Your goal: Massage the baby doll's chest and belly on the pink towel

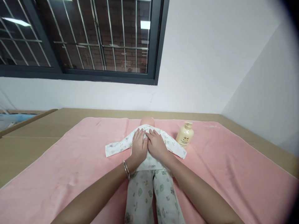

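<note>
At the far left a barred window point(77, 37) sat dark above the tan table point(28, 137), over which a pink towel point(70, 168) was spread. A baby doll point(149, 161) lay on the middle of that towel in a white printed sleepsuit, head away from the person, its sleeves flung out to either side and its legs pointing back toward them. The left hand point(139, 146) came in along a nearly straight forearm, a metal bangle point(126, 169) at the wrist, and lay palm down on the doll's chest, fingers extended and close together, pressing flat rather than gripping anything. Touching it, the right hand point(157, 144) rested the same way, open and flat on the chest, grasping nothing. To the right, just beside the doll's sleeve, a cream pump bottle point(185, 134) stood upright on the towel.
</note>
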### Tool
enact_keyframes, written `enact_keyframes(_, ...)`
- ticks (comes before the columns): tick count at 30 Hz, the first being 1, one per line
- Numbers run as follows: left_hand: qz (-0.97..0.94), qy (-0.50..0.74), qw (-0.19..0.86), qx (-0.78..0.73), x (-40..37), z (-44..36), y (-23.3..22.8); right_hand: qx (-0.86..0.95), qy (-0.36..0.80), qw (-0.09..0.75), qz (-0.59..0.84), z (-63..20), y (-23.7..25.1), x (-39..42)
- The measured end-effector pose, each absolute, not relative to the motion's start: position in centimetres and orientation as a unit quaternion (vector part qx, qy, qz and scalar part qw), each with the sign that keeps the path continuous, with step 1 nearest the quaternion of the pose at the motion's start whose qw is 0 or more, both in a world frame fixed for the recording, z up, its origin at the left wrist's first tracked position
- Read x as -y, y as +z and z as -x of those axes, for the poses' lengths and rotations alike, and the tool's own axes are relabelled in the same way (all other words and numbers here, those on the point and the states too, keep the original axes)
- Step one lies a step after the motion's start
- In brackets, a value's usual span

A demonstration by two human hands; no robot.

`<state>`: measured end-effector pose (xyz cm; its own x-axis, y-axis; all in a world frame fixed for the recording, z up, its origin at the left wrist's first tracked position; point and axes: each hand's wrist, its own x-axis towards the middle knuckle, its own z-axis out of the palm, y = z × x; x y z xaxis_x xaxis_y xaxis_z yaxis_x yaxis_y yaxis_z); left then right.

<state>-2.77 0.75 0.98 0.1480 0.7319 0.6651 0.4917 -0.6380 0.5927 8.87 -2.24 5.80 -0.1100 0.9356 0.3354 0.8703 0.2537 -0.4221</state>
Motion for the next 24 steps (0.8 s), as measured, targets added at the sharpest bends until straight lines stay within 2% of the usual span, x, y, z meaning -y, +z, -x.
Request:
enact_keyframes(4,-0.693,0.565,0.250,-0.371,0.6,0.5,4.1,0.739,0.061,0.333,0.582,-11.2,9.4,3.3)
enact_keyframes(7,-0.576,0.576,0.471,-0.339,0.7,-2.7,6.8,0.715,0.021,0.357,0.600,-14.1,12.6,4.8)
enact_keyframes(10,-0.412,0.481,0.725,-0.270,-0.2,-6.0,9.0,0.686,0.018,0.357,0.634,-18.0,15.0,6.0)
enact_keyframes(12,-0.344,0.414,0.810,-0.232,-0.8,-7.8,10.1,0.666,0.035,0.347,0.660,-20.8,15.7,6.5)
enact_keyframes(18,-0.254,0.376,0.862,-0.226,-1.9,-11.4,11.5,0.658,0.074,0.254,0.705,-26.3,15.0,5.8)
enact_keyframes(24,-0.193,0.404,0.864,-0.232,-2.7,-13.7,11.4,0.661,0.097,0.242,0.703,-26.7,14.4,4.5)
